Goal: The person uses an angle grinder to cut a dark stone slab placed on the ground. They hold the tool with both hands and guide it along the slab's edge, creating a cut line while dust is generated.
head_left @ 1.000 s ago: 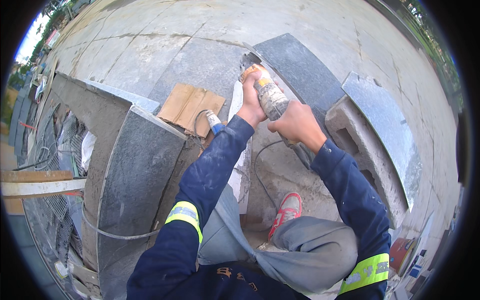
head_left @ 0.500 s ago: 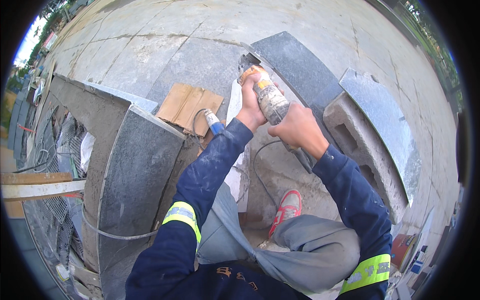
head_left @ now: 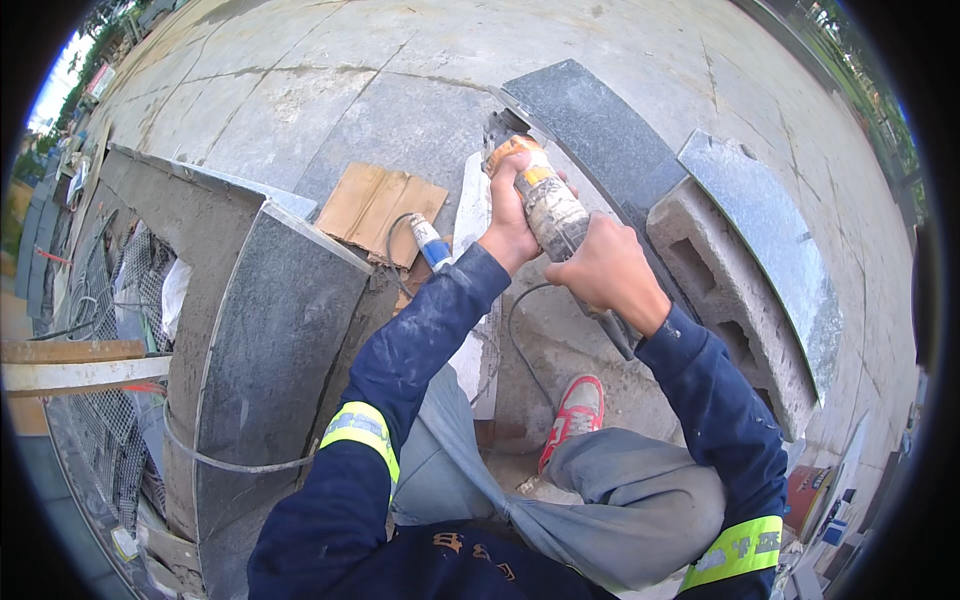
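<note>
**Grinder held against a dark stone slab**

While pale concrete paving [head_left: 300, 90] stretched open toward the far edge, a grey stone block [head_left: 270, 350] crowded the left and cardboard [head_left: 375, 205] lay beside it. The left hand [head_left: 510, 215] and right hand [head_left: 605, 270] had their fingers wrapped tight around the angle grinder [head_left: 545, 205], its long axis pointing away and leftward, head meeting the dark slab [head_left: 600, 135]. A hollow concrete block [head_left: 730, 300] bounded the right.

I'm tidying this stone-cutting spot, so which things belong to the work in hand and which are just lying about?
In use:
- angle grinder, gripped by left hand and right hand
- dark stone slab at the grinder's head
- grinder's cable

Lying about:
- cardboard piece
- concrete block
- wire mesh
- wooden plank
</note>
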